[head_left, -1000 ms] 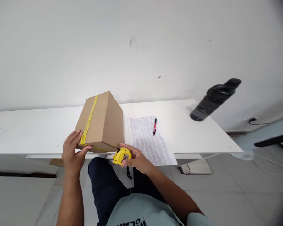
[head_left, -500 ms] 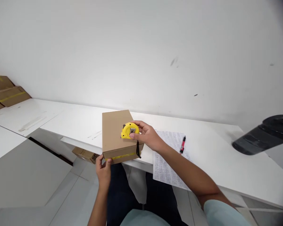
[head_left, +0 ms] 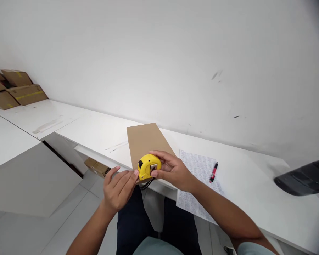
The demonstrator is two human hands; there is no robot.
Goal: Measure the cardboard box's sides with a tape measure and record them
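A yellow tape measure point(head_left: 146, 163) with a black wrist strap is held in my right hand point(head_left: 175, 170), fingers wrapped round its right side. My left hand point(head_left: 120, 187) reaches the front lower corner of the case, its fingertips pinched at the tape's mouth. The blade's metal end is hidden by those fingertips. Under and behind the tape measure lies a brown cardboard box point(head_left: 149, 136) at the front edge of the white table point(head_left: 101, 124). Both hands and the tape measure cover the box's near side.
Right of the box lies a handwritten sheet point(head_left: 195, 163) with a red and black pen point(head_left: 213, 172) on it. A black bottle point(head_left: 303, 177) stands further right. Several taped boxes point(head_left: 26, 92) are stacked at the far left. Another box point(head_left: 95, 166) sits below the table.
My left hand has let go of the box's near corner and come to the tape measure's mouth. My right hand has brought the tape measure nearer to me. The view has shifted.
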